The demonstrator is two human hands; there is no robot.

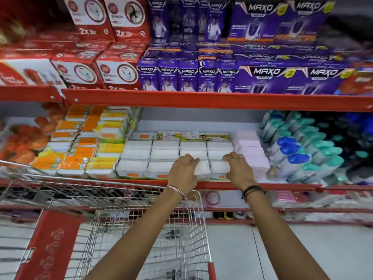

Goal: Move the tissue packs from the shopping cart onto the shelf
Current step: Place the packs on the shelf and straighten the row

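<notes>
White tissue packs (164, 152) stand stacked in rows on the middle shelf (282, 186), whose front edge is red. My left hand (184, 170) grips the front pack (202, 170) of one row at the shelf's edge, fingers curled over its top. My right hand (238, 168) rests with bent fingers on the neighbouring front pack (219, 168). The wire shopping cart (141, 235) stands below and to the left of my arms; I see no tissue packs in the part of its basket that shows.
Orange and yellow packs (80, 150) fill the shelf to the left, pink packs (252, 150) and blue and teal bottles (302, 154) to the right. Red and purple boxes (222, 77) crowd the shelf above. Pale floor lies at the lower right.
</notes>
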